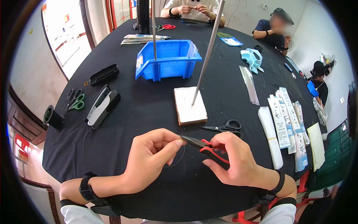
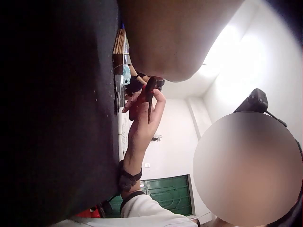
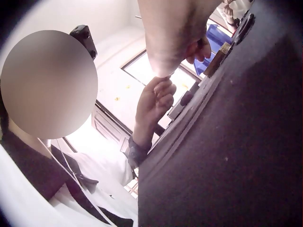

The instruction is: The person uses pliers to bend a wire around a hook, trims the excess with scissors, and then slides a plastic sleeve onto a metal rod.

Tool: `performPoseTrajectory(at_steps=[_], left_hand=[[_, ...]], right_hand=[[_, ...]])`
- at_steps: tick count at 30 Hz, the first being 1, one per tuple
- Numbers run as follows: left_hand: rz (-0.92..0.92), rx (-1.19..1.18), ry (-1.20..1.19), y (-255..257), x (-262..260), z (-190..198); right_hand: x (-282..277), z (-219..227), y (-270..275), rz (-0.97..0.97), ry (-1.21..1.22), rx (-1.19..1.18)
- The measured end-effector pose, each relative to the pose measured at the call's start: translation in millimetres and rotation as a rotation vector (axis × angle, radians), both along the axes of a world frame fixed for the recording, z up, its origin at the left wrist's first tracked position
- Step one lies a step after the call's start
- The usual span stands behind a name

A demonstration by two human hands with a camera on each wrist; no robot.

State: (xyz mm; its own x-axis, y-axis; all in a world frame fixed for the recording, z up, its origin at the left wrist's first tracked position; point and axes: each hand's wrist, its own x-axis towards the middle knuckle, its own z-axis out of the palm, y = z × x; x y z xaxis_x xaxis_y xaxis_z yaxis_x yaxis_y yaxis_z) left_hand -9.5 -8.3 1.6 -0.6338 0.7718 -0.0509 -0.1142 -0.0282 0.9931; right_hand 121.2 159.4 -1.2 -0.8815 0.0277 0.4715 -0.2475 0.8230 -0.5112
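My right hand [image 1: 236, 158] grips needle-nose pliers [image 1: 194, 142] by their red and black handles, with the dark jaws pointing left. Thumb and forefinger of my left hand [image 1: 149, 158] pinch something small right at the tip of the pliers. A thin wire or line [image 1: 180, 161] curves down below those fingers; the pinched end is hidden by them. In the left wrist view the right hand [image 2: 144, 116] shows around the dark pliers. The right wrist view has the left hand [image 3: 154, 101] with its fingers curled in.
Beyond my hands stands a metal rod on a white-topped block [image 1: 188, 106], with black scissors [image 1: 225, 127] beside it. A blue bin [image 1: 167, 69] is behind. Stapler [image 1: 102, 106], green-handled scissors [image 1: 76, 100] and spool [image 1: 54, 118] lie left, printed packets [image 1: 279, 121] right. Other people sit around the table.
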Motion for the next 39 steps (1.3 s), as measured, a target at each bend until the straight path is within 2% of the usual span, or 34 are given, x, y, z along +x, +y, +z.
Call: performPoseTrajectory(at_steps=[3, 6, 15, 27, 33, 36, 39], left_hand=[[-0.001, 0.007, -0.008, 0.3, -0.1, -1.3], [-0.009, 0.012, -0.021, 0.3, -0.6, -2.1], [-0.064, -0.019, -0.077, -0.3, -4.6, -3.0], [-0.070, 0.057, -0.173, -0.8, -2.8, -7.9], [-0.072, 0.063, -0.202, 0.2, -2.6, -6.9], [-0.104, 0.023, -0.205, -2.3, -4.3, -5.3], [-0.095, 0.015, -0.209, -1.7, -2.3, -3.2]], right_hand=[[-0.4, -0.7, -3.8, -0.016, -0.062, -0.150], [-1.3, 0.1, 1.4, 0.039, -0.086, -0.049], [-1.3, 1.6, 5.2, 0.045, -0.049, 0.033], [-1.1, -1.3, 3.4, 0.088, -0.131, -0.202], [-3.7, -1.7, 7.0, 0.105, -0.098, -0.052], [-3.4, -8.6, 3.1, 0.034, -0.078, -0.158], [-1.5, -9.5, 4.0, 0.043, -0.079, -0.250]])
